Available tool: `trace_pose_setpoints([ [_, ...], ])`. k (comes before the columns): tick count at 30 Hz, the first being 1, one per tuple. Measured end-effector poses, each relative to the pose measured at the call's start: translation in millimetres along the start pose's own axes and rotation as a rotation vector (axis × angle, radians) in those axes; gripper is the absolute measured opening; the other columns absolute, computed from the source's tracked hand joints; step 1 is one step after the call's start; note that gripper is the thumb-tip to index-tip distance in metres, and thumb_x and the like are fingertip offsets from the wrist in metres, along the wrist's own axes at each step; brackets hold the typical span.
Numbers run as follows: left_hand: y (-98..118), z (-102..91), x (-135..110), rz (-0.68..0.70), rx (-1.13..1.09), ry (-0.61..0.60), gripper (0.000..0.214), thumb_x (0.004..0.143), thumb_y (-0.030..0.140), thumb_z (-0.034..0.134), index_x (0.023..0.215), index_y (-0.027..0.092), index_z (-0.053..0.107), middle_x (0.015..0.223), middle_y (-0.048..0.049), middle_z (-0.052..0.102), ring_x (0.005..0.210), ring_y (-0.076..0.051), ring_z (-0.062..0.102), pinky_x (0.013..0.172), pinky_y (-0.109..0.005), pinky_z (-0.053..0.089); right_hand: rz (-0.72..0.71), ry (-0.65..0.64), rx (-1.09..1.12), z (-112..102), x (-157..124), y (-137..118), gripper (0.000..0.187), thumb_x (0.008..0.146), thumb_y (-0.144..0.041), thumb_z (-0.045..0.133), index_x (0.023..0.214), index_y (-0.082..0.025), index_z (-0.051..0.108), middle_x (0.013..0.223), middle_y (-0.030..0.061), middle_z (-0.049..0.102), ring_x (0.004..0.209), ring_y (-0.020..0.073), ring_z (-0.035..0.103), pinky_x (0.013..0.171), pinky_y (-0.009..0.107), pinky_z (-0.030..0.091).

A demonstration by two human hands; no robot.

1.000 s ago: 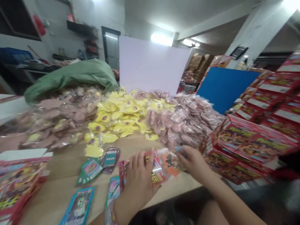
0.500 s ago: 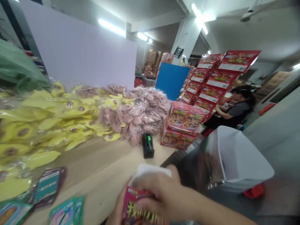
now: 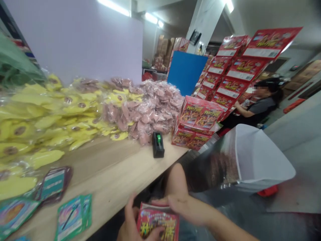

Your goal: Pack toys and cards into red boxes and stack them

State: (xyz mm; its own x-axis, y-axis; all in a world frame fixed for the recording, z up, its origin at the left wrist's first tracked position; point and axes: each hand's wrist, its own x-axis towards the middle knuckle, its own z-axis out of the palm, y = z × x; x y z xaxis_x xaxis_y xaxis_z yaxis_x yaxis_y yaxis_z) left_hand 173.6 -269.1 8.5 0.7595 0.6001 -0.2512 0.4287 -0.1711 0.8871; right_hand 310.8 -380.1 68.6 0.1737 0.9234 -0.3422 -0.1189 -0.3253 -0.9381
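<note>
Between both hands, the red box (image 3: 159, 219) is clasped by the left hand (image 3: 129, 223), apparently for steadiness, its top edge met by the right hand (image 3: 177, 203), whose grip cannot be told, while the tape dispenser (image 3: 158, 150) is set beyond them, perhaps for easy reach.

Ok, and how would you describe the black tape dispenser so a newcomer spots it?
Start at the pale tan tabletop and follow its edge to the stacked red printed boxes. Just left of those boxes, in front of the heaped pink plastic-wrapped pieces, stands the black tape dispenser; its dark body and green roll set it apart from both.
</note>
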Motion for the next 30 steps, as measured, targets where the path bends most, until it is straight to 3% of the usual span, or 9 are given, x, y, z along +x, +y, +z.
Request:
trace_pose_setpoints([
  [3,8,-5.7,-4,-0.056,-0.003,-0.060,0.106,0.060,0.027,0.063,0.138,0.015,-0.007,0.098,-0.0087,0.065,0.084,-0.024,0.064,0.074,-0.033,0.048,-0.036,0.043,-0.137,8,5,-7,0.042,0.085,-0.045,0.044,0.115,-0.020,0.059,0.104,0.0040,0.066,0.092,0.0190,0.058,0.081,0.029,0.045],
  [8,11,-22.6,-8,-0.006,-0.037,-0.180,0.108,0.053,0.026,0.074,0.139,0.018,0.009,0.116,-0.0136,0.058,0.103,-0.027,0.055,0.085,-0.035,0.045,-0.063,0.056,-0.324,19,13,-18,0.033,0.085,-0.038,0.044,0.104,-0.021,0.065,0.089,0.0029,0.069,0.079,0.0195,0.060,0.074,0.029,0.047],
  [13,4,-25.5,-16,-0.053,-0.068,-0.141,0.110,0.049,0.022,0.076,0.139,0.019,0.013,0.113,-0.0122,0.059,0.102,-0.028,0.055,0.086,-0.037,0.044,-0.053,-0.035,-0.393,25,20,-36,0.033,0.086,-0.037,0.041,0.095,-0.020,0.068,0.084,0.0040,0.068,0.076,0.0203,0.060,0.069,0.030,0.047],
  [16,-2,-22.3,-22,-0.019,-0.137,-0.086,0.113,0.051,0.024,0.076,0.140,0.018,0.008,0.108,-0.0101,0.060,0.094,-0.025,0.058,0.082,-0.035,0.046,-0.030,-0.081,-0.418,39,9,-47,0.031,0.082,-0.032,0.049,0.106,-0.020,0.064,0.100,0.0062,0.067,0.089,0.0232,0.060,0.082,0.035,0.045],
  [19,1,-37.2,-20,0.116,-0.268,-0.058,0.104,0.056,0.019,0.072,0.140,0.018,0.011,0.116,-0.0100,0.054,0.094,-0.021,0.057,0.083,-0.030,0.046,-0.045,-0.024,-0.367,47,-3,-38,0.052,0.065,-0.029,0.069,0.116,-0.022,0.058,0.124,0.0084,0.054,0.114,0.0291,0.047,0.099,0.041,0.032],
  [23,29,-88.6,13,0.469,-0.047,-0.319,0.038,0.082,0.022,0.052,0.119,0.026,0.054,0.102,-0.0043,0.061,0.090,-0.016,0.058,0.080,-0.026,0.047,-0.208,0.575,-0.194,-4,27,-9,0.046,0.059,-0.038,0.071,0.103,-0.026,0.062,0.117,0.0075,0.057,0.111,0.0288,0.048,0.095,0.042,0.038],
  [25,43,-104.7,44,0.705,0.182,-0.151,0.032,0.088,0.023,0.041,0.116,0.027,0.056,0.101,-0.0051,0.060,0.091,-0.016,0.057,0.079,-0.027,0.046,-0.079,0.917,-0.082,-49,66,-7,0.043,0.070,-0.039,0.062,0.110,-0.024,0.055,0.121,0.0080,0.051,0.109,0.0257,0.049,0.089,0.040,0.043],
  [27,51,-104.2,79,0.833,0.402,0.011,0.032,0.089,0.025,0.040,0.118,0.024,0.054,0.107,-0.0072,0.058,0.097,-0.017,0.054,0.084,-0.029,0.044,0.066,0.944,-0.025,-87,108,-11,0.035,0.077,-0.036,0.057,0.108,-0.020,0.054,0.114,0.0096,0.054,0.099,0.0236,0.054,0.080,0.039,0.048],
  [30,49,-87.3,117,0.799,0.609,0.023,0.033,0.088,0.027,0.042,0.119,0.019,0.051,0.110,-0.0103,0.058,0.094,-0.020,0.057,0.080,-0.031,0.047,0.254,0.825,0.063,-118,155,-15,0.021,0.082,-0.030,0.055,0.095,-0.014,0.057,0.092,0.0052,0.060,0.079,0.0161,0.059,0.068,0.034,0.051],
])
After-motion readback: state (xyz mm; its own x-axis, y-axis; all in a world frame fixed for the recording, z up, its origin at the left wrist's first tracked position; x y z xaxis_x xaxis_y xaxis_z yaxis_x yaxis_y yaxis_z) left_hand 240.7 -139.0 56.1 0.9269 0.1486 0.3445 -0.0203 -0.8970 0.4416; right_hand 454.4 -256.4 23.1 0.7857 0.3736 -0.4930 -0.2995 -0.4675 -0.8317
